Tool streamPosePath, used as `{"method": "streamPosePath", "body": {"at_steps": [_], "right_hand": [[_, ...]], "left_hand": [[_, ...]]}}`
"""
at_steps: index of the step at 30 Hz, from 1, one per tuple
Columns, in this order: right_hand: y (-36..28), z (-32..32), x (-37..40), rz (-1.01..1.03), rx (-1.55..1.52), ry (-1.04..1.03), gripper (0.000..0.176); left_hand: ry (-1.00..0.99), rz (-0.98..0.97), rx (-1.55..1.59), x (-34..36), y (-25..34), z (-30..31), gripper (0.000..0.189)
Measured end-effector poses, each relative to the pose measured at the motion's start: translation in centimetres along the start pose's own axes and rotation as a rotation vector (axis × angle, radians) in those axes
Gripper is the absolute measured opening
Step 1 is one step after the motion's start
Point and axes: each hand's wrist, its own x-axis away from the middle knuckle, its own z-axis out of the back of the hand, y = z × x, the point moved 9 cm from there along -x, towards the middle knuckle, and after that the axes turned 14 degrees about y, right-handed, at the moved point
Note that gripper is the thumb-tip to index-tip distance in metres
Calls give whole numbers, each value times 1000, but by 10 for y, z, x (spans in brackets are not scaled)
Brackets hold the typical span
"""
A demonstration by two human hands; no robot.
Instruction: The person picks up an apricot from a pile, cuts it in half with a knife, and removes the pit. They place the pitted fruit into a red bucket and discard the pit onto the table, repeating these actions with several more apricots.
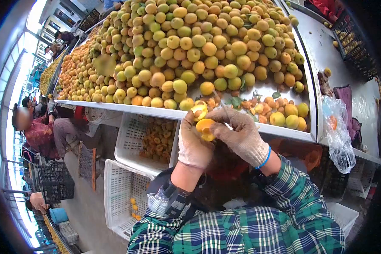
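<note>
Both hands wear fabric gloves and meet in front of the table edge. In my left hand (194, 146) is a split apricot, its orange cut faces showing; the fingers are closed around it. One apricot half (205, 125) faces up between the hands, and another cut piece (199, 111) sits just above it. My right hand (240, 134) is closed, its thumb and finger at the edge of the fruit. A thin, pale blade-like tool (225, 109) sticks up from the right fingers; its handle is hidden.
A big heap of apricots (190, 46) covers the metal-edged table (127, 106). Scraps and pits (258, 106) lie by the hands. Below stand a white crate (125, 139) of apricot halves and another white crate (114, 199) with a few pieces. A plastic bag (340, 139) hangs at right; a seated person (38, 135) is left.
</note>
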Motion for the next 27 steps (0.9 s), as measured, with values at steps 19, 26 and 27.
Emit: {"method": "streamPosePath", "body": {"at_steps": [19, 26, 27], "right_hand": [[-34, 81, -35, -1, -843, 309, 40], [-35, 87, -28, 24, -830, 359, 44], [-33, 88, -27, 12, -806, 374, 45]], "left_hand": [[63, -101, -703, 11, -21, -6, 54], [14, -158, -931, 14, -44, -13, 72], [24, -123, -933, 13, -49, -11, 74]]}}
